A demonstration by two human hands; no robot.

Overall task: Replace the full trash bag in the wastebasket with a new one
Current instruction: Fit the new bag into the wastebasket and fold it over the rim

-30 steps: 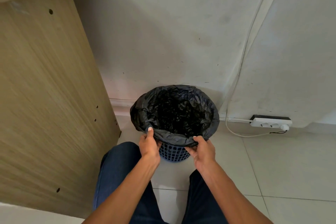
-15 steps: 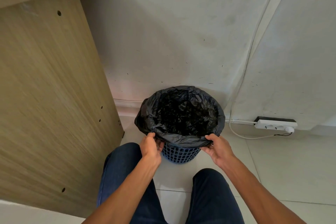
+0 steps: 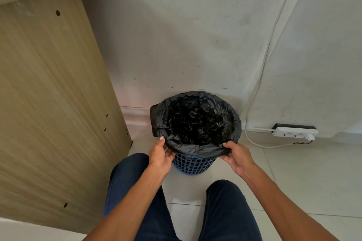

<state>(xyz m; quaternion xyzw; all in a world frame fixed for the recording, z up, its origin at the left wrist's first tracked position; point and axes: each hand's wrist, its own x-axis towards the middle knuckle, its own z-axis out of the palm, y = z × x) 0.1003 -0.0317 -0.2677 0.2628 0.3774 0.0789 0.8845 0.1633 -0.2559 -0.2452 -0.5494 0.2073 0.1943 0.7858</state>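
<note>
Head: bag [image 3: 195, 123] hem in left hand [image 3: 159, 152], right hand [image 3: 236, 154]

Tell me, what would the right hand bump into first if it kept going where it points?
The black trash bag: the right hand points toward its folded-over edge, which it grips. Right behind that plastic probably sits the rim of the blue wastebasket.

place: office corner (or home study) | laminate desk panel [image 3: 49, 94] | power strip [image 3: 293, 132] | tiled floor [image 3: 305, 174] | wastebasket [image 3: 194, 164]

Black trash bag [image 3: 195, 123] lines upright blue lattice wastebasket [image 3: 194, 164], edge folded over rim; contents unclear.
</note>
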